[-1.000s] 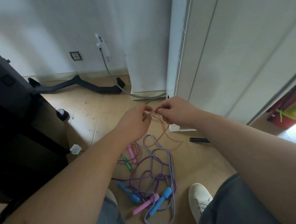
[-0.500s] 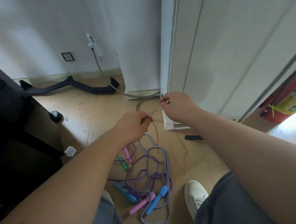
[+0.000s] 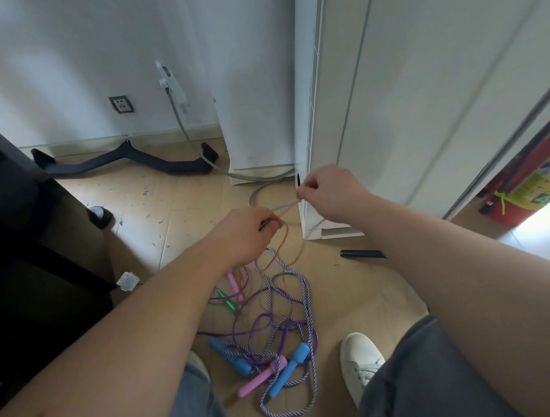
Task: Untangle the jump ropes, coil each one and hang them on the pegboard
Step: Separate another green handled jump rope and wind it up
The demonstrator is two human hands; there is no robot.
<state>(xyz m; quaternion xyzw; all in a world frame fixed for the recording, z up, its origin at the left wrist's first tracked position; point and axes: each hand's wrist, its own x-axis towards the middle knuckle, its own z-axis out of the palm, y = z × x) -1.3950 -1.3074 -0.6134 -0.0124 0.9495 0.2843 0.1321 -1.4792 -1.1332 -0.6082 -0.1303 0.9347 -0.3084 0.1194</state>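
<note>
A thin tan rope (image 3: pixel 285 237) stretches between my hands above the floor. My left hand (image 3: pixel 242 233) is closed on it, with a green handle end showing at the fingers. My right hand (image 3: pixel 327 191) pinches the same rope farther right and higher. From the left hand the rope hangs down toward a tangle on the floor. That tangle holds a purple-and-white braided rope (image 3: pixel 306 310) with blue handles (image 3: pixel 289 370), a thin purple rope (image 3: pixel 252 326) with pink handles (image 3: pixel 259 381), and a second green handle (image 3: pixel 227 301). No pegboard is in view.
My white shoe (image 3: pixel 359 364) stands right of the tangle. A black tube (image 3: pixel 361 254) lies on the floor near a white cabinet (image 3: pixel 424 90). Dark furniture (image 3: pixel 13 219) fills the left, a black bar (image 3: pixel 126 161) lies by the wall, and a red extinguisher (image 3: pixel 535 177) leans at right.
My hands have drawn apart: the right hand moved right and up, the left stayed lower. The tan rope is now pulled straighter between them.
</note>
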